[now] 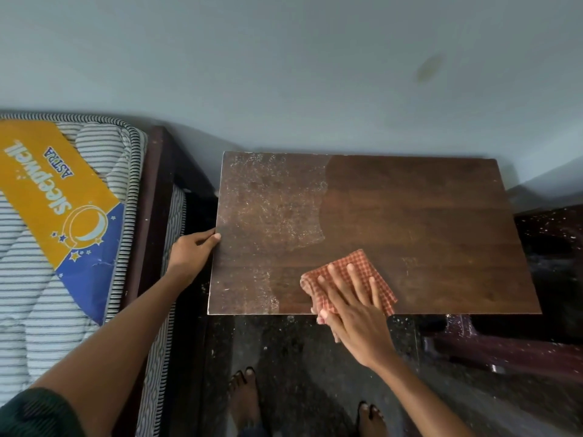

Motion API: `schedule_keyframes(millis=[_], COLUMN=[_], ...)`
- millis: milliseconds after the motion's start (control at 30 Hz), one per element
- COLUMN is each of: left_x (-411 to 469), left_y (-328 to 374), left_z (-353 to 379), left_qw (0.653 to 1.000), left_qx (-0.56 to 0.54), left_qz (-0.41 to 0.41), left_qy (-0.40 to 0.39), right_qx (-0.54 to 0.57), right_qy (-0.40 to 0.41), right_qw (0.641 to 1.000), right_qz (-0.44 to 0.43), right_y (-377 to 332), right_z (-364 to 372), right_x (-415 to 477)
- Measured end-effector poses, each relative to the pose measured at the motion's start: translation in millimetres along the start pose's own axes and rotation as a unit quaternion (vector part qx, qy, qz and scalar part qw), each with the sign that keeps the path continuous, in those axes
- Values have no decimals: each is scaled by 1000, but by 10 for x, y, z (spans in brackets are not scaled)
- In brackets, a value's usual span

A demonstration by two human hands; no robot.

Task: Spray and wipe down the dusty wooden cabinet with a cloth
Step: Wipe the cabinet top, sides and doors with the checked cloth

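While your right hand (pixel 353 313) lies flat on the checked orange cloth (pixel 353 272), fingers straight and slightly apart, pressing it onto the near edge of the wooden cabinet top (pixel 410 216), your left hand (pixel 192 250) curls its fingers round the cabinet's left edge. The right part of the top looks dark and wiped, whereas pale dust still speckles the left part. The cabinet stands against the grey wall (pixel 284 74), just beside a bed with a striped mattress (pixel 104 146), and your bare feet (pixel 246 398) stand on the dark floor (pixel 315 357).
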State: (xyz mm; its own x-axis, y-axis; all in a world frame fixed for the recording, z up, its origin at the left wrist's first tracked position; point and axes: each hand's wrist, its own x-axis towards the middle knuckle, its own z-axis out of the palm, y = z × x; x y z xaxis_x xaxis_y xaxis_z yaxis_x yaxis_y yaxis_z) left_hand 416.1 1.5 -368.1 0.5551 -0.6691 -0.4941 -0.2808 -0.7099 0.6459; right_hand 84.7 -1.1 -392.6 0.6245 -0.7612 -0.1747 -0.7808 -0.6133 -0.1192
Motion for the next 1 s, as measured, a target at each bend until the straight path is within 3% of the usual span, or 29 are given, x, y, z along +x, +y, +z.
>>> schedule_keyframes(millis=[133, 333, 467, 633, 800, 1000], left_x=[62, 125, 154, 197, 276, 304], left_y=[7, 76, 117, 188, 205, 241], left_z=[-54, -144, -179, -208, -237, -226], left_qw=[998, 995, 993, 992, 990, 991], left_qx=[-32, -12, -32, -13, -11, 8], left_qz=[-19, -36, -55, -72, -87, -101], left_qy=[-53, -94, -104, -104, -114, -92], right_qx=[56, 43, -3, 26, 91, 46], right_qy=[0, -11, -12, -18, -6, -10], right_qw=[993, 999, 997, 999, 991, 999], right_qz=[102, -13, -72, 12, 94, -25], right_y=[-342, -1088, -1007, -759, -1217, -1822], right_z=[-34, -28, 82, 36, -57, -35], right_x=[359, 455, 68, -24, 413, 766])
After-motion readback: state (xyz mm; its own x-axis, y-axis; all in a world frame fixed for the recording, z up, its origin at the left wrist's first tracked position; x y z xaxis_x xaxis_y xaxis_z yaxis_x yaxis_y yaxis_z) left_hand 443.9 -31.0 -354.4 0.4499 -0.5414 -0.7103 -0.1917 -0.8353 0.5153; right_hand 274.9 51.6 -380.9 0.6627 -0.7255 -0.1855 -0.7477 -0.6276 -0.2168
